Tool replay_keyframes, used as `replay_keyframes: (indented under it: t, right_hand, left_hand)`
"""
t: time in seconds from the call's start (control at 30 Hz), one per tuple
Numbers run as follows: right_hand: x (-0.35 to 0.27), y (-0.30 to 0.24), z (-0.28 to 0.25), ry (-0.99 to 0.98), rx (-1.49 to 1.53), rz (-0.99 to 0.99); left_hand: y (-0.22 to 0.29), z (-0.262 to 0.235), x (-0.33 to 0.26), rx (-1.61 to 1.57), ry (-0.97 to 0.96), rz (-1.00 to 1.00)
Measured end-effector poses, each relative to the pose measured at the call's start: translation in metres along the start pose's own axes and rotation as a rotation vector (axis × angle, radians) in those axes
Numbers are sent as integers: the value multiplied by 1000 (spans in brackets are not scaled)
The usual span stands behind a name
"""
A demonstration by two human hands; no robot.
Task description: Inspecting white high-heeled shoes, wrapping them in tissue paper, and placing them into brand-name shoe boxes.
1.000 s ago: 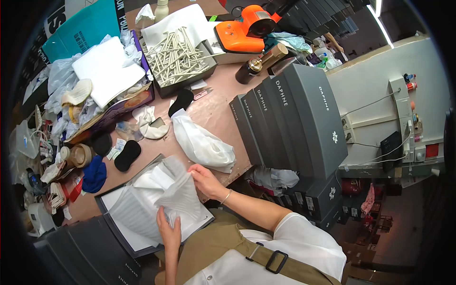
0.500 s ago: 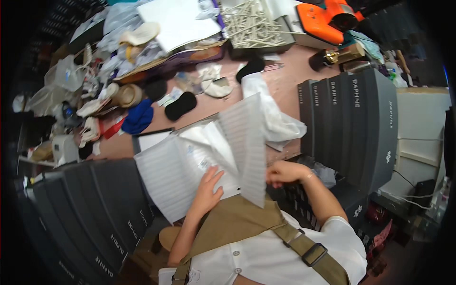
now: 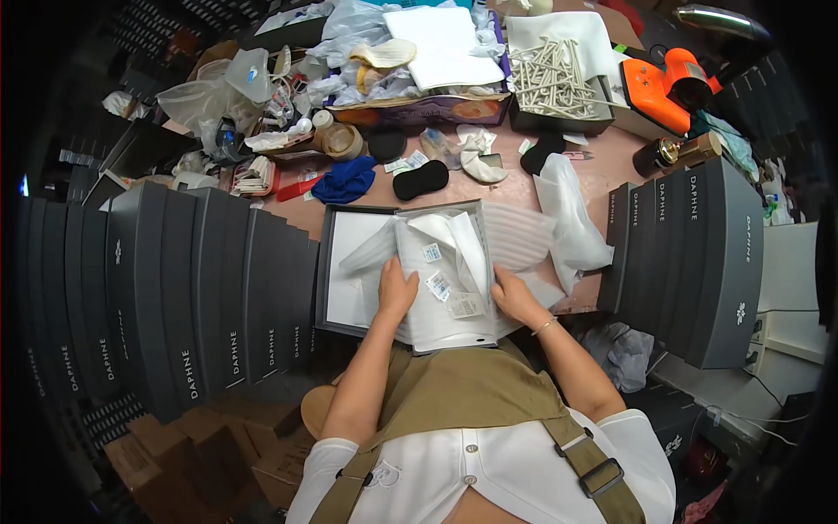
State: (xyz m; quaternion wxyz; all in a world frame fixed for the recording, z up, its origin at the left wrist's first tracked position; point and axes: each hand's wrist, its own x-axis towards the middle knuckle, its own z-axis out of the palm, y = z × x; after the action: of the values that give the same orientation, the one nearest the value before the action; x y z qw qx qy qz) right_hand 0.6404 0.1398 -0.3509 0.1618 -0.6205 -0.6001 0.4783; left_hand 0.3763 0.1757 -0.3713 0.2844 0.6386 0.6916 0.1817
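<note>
In front of me lies an opened grey shoe box (image 3: 329,236), its white-lined lid part to the left. Translucent white foam sheet (image 3: 519,230) lines the right part and spills over both sides. White tissue paper (image 3: 471,244) and several small printed labels (image 3: 438,286) lie inside on the wrapping. My left hand (image 3: 398,293) is closed at the left side of the filled part, thumb up. My right hand (image 3: 517,299) grips the opposite side, thumb along the edge. Both sets of fingertips are hidden under the box and foam. Whatever the wrapping covers is hidden.
Rows of grey shoe boxes (image 3: 150,288) stand on the left, with more grey boxes (image 3: 690,253) on the right. Behind are black pads (image 3: 421,180), blue cloth (image 3: 345,180), a white plastic bag (image 3: 572,231), a box of pale sticks (image 3: 550,83) and an orange device (image 3: 648,87).
My right hand has come from beside the box onto its right side. The raised foam flap has dropped outward to the right. My left hand has shifted to the left side. The view has turned.
</note>
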Motion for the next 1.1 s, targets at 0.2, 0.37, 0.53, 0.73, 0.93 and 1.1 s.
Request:
replay_keyframes:
  t: [0.2, 0.37, 0.53, 0.73, 0.93, 1.1]
  right_hand:
    - [-26, -46, -40, 101, 250, -104]
    - [-38, -69, -51, -26, 1028, -80]
    - [7, -12, -15, -28, 881, -29]
    - [33, -22, -10, 306, -159, -213]
    - [95, -72, 7, 136, -502, -399]
    - [106, -88, -10, 183, -538, -427]
  left_hand:
    - [56, -80, 17, -279, -269, -266]
    - [77, -63, -7, -1193, -205, -158]
    - [13, 11, 9, -1567, -423, -358]
    - [6, -4, 0, -551, 100, -38]
    - [51, -22, -42, -551, 51, 152]
    - [23, -16, -44, -857, 51, -128]
